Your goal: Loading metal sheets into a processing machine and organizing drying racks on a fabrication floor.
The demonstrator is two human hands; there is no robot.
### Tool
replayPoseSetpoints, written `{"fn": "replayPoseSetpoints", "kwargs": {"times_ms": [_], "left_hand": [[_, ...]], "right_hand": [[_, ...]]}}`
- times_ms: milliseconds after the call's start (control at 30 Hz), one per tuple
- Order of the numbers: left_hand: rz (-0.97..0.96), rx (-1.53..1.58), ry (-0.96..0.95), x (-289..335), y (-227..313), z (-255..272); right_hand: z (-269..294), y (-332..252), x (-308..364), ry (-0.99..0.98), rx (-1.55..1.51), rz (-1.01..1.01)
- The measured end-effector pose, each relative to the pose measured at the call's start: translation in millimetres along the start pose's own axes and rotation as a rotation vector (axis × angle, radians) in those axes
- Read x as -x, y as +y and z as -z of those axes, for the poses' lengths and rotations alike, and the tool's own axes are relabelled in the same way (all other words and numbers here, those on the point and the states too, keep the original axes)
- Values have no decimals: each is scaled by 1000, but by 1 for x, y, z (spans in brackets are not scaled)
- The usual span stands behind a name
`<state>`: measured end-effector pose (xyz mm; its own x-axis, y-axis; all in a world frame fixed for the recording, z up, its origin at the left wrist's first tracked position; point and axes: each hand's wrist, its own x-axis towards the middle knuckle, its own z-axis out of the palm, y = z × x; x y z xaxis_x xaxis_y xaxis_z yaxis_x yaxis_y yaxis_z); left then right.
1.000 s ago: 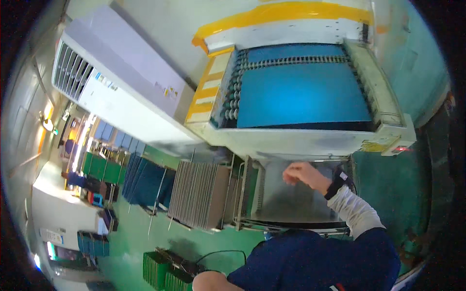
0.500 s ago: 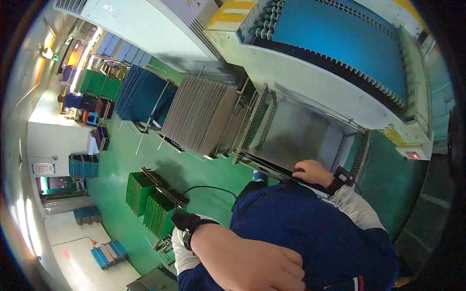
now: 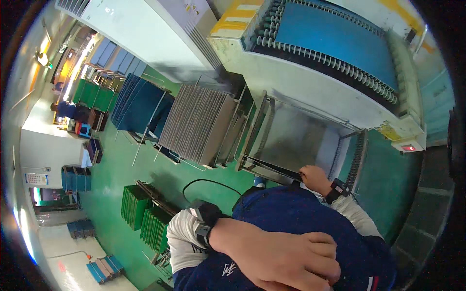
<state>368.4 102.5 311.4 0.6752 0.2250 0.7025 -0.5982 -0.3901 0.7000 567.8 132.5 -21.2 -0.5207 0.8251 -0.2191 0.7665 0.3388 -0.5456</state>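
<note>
In front of my dark blue jacket (image 3: 286,208), my left hand (image 3: 286,257) is seen from its back. Its fingers are curled, and whatever may be under them is hidden. A black wrist strap circles that arm. My right hand (image 3: 316,179) is closed at the near rail of a metal rack (image 3: 242,164), its fingertips partly hidden. A dark thin strip (image 3: 274,169) runs along that rail up to the fingers. Toothed slots line the sides of the rack, and grey sheet metal (image 3: 301,131) shows within it. A black device (image 3: 338,190) is strapped on my right wrist.
Beyond the rack stands a roller conveyor (image 3: 335,63) with a blue sheet on it. Racks of grey boards (image 3: 199,126), dark blue boards (image 3: 141,104) and green boards (image 3: 155,218) stand to the left. A black cable (image 3: 213,180) loops near my left arm. Another person (image 3: 68,110) is far off.
My left hand has moved right across the jacket. My right hand has shifted slightly right, near the rail. The dark strip beside its fingers shows more, and the view has tilted a little.
</note>
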Motion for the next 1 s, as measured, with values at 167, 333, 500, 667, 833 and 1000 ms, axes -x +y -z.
{"fn": "replayPoseSetpoints", "kwargs": {"times_ms": [167, 333, 500, 667, 833, 1000], "left_hand": [[-3, 144, -243, 2, 12, 13], [-131, 263, -242, 15, 20, -7], [-104, 393, -271, 18, 38, 13], [-103, 378, -252, 23, 46, 18], [-132, 392, -226, 33, 39, 15], [-97, 510, -148, 30, 44, 8]], "right_hand": [[-5, 0, 6, -18, 54, -209], [-14, -12, 17, 78, 92, -288], [-6, -26, 16, 63, 217, -255], [19, -45, 24, 117, 256, -231], [85, -82, 38, 85, 239, -243], [154, -109, 56, 226, 107, -217]]}}
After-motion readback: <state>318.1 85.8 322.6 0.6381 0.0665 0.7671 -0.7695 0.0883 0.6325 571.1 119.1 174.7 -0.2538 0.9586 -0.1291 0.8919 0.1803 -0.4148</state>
